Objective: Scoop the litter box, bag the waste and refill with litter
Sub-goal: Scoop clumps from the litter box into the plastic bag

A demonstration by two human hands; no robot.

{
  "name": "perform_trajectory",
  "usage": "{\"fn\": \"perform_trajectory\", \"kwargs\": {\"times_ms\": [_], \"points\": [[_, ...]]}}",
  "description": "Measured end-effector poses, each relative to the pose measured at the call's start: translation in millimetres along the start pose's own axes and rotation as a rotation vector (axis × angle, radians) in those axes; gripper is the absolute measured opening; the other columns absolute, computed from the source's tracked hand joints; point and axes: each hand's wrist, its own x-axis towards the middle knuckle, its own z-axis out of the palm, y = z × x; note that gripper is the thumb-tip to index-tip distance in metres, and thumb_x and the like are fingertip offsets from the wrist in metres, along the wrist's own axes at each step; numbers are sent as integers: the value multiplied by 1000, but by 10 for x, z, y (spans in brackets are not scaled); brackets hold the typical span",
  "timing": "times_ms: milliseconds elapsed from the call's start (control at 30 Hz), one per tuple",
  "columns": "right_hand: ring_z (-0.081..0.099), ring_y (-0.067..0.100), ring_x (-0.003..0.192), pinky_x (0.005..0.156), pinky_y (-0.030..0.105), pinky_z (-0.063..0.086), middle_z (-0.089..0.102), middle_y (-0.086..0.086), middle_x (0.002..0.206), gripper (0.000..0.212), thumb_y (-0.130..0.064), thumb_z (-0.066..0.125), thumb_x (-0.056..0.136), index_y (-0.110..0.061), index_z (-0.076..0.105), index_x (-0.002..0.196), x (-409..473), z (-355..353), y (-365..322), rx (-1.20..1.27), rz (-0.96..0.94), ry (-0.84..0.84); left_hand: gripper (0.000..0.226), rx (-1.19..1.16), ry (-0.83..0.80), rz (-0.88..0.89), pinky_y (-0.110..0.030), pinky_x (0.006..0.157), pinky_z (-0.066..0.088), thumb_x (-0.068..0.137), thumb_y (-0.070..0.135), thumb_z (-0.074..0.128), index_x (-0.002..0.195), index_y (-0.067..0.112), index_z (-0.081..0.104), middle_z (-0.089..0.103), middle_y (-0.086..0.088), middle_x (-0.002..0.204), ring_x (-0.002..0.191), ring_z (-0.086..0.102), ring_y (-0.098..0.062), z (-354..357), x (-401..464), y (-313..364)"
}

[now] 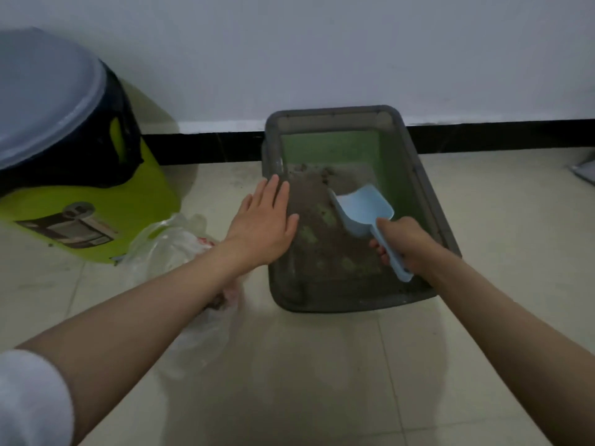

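Head view shows your right hand (402,243) gripping the light, stiff scoop (363,210) by its handle, left hand (260,226) flat and empty over the litter box (428,194) rim at frame centre.

litter box (428,201): on the floor (322,365), against the wall (322,43)
plastic bag (180,249): left of the box
bin (80,201): behind the bag
scoop (363,210): in the box

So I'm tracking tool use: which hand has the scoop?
The right hand grips the blue scoop by its handle; the left hand is flat and holds nothing.
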Motion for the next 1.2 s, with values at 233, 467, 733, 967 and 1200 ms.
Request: {"fn": "perform_trajectory", "kwargs": {"times_ms": [233, 467, 733, 967, 1200], "points": [[47, 16, 56, 48, 25, 39, 53, 10, 67, 28, -20, 38, 100, 3, 52, 100, 395, 151, 254, 17, 121, -70, 61, -173, 130, -174, -42, 118, 14, 99, 27, 26, 148, 9, -6, -15, -3, 157, 145, -1, -21, 250, 216, 204], [49, 16, 55, 48, 25, 40, 55, 9, 68, 28, -22, 39, 100, 3, 53, 103, 645, 267, 113, 6, 83, -69, 61, -202, 179, -181, -43, 117, 18, 99, 25, 28, 148, 12, -5, -13, 0, 157, 145, 4, -20, 295, 223, 200], [47, 16, 52, 45, 24, 38, 55, 9, 65, 30, -21, 41, 98, 4, 56, 96, 857, 439, -28, 57, 51, -22, 61, -198, 182, -189, -42, 118, 17, 100, 30, 27, 148, 14, -7, -15, 1, 157, 146, -1, -18, 313, 235, 193], [55, 22, 61, 53, 30, 44, 62, 13, 80, 34, -30, 43, 97, 2, 56, 98, 884, 468, -26, -156, -30, 68, 59, -206, 184, -180, -42, 117, 18, 100, 29, 26, 148, 13, -6, -15, 1, 157, 146, 0, -18, 315, 233, 187], [63, 29, 85, 76, 42, 56, 62, 13, 94, 35, -35, 45, 96, -4, 59, 102, 772, 221, -24, -575, -178, 234, 59, -218, 170, -170, -42, 117, 17, 100, 29, 25, 148, 13, -6, -15, 0, 157, 146, -2, -18, 309, 239, 181]]}}
